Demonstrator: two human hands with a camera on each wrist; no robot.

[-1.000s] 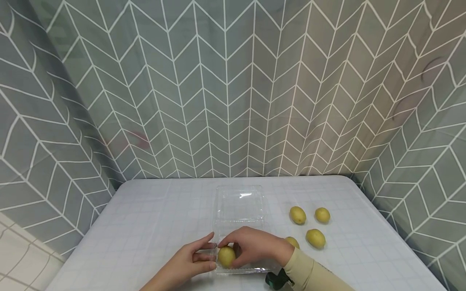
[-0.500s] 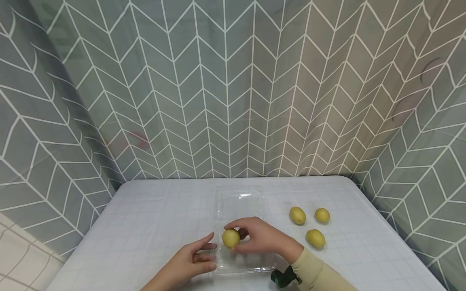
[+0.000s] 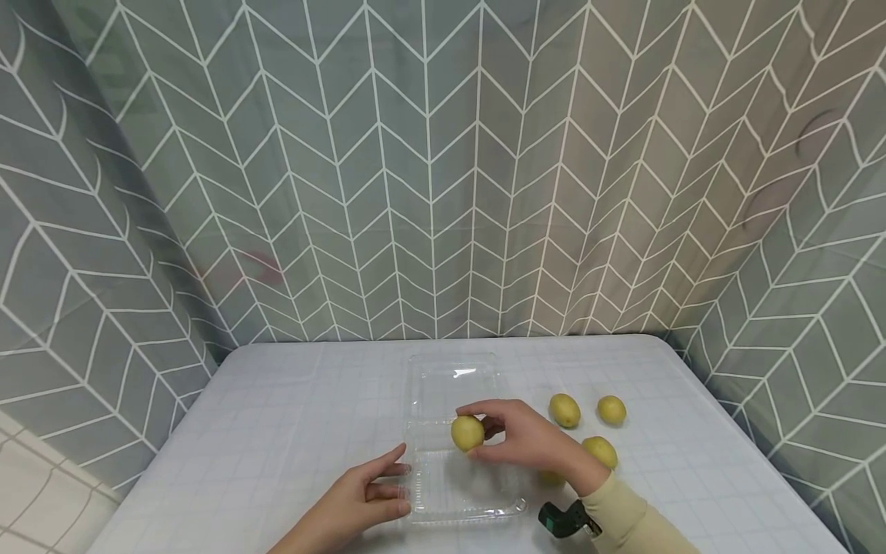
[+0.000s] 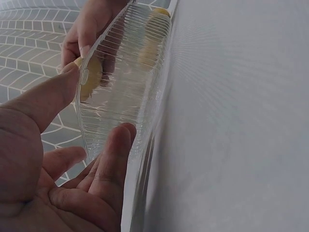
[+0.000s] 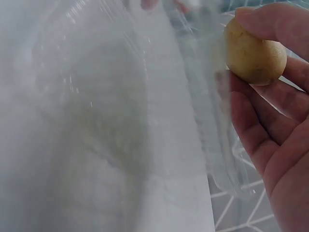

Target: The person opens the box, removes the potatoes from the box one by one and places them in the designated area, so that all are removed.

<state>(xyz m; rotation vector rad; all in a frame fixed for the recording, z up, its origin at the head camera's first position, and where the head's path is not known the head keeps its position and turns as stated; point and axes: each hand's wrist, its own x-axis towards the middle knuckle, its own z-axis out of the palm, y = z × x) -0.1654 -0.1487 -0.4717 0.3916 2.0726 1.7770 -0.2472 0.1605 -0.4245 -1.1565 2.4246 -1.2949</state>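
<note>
A clear plastic clamshell container [image 3: 457,485] lies on the table with its lid [image 3: 454,385] folded back, away from me. Over its middle, near the hinge, my right hand [image 3: 522,438] pinches a yellow lemon [image 3: 467,433] between thumb and fingers. The right wrist view also has this lemon [image 5: 254,53] in the fingers, above the container's wall. At the container's left side rests my left hand [image 3: 363,492], fingers fairly straight. Its fingertips touch the ribbed wall [image 4: 123,92] in the left wrist view.
To the right of the container lie loose lemons: one at the back [image 3: 564,411], another farther right [image 3: 612,410], and one nearer [image 3: 599,452] partly behind the right hand. Another lemon [image 3: 551,478] shows below the right wrist. A patterned curtain [image 3: 443,169] surrounds the table.
My right hand has lifted the lemon from the container's near left corner and carried it back and to the right. The left hand has stayed at the container's side.
</note>
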